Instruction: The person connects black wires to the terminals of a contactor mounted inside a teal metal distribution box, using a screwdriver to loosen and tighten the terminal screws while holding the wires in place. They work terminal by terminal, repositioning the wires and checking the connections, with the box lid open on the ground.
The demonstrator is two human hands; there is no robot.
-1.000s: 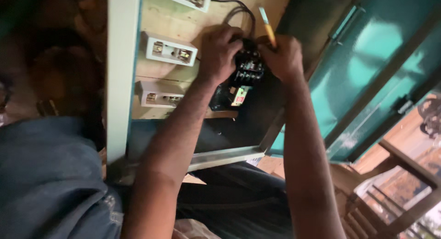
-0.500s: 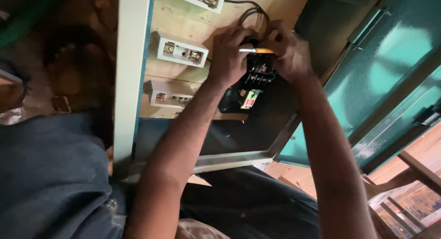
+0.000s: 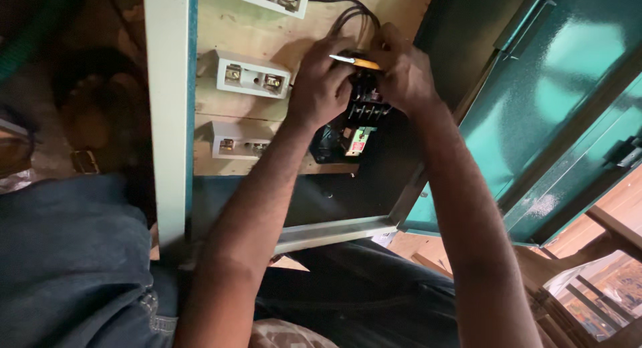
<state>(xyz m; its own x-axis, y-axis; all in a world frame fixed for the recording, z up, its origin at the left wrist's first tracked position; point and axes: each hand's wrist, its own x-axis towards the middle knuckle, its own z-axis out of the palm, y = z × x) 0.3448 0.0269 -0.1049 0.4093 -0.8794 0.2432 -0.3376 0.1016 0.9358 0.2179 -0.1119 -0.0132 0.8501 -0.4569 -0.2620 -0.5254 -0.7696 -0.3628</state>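
While the black switch unit (image 3: pixel 361 117) on the far wooden board (image 3: pixel 267 37) is clasped by the left hand (image 3: pixel 321 87), an orange-handled screwdriver (image 3: pixel 356 61) is gripped across it by the right hand (image 3: pixel 401 77).

Screwdriver (image 3: pixel 356 60) tip hidden behind left hand (image 3: pixel 322 87); black wires (image 3: pixel 354 15) partly covered.

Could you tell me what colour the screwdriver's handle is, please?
Orange-yellow; the screwdriver shows best in the head view.

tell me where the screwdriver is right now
In the head view, the orange-handled screwdriver lies between both hands, upper centre, just above the black switch unit.
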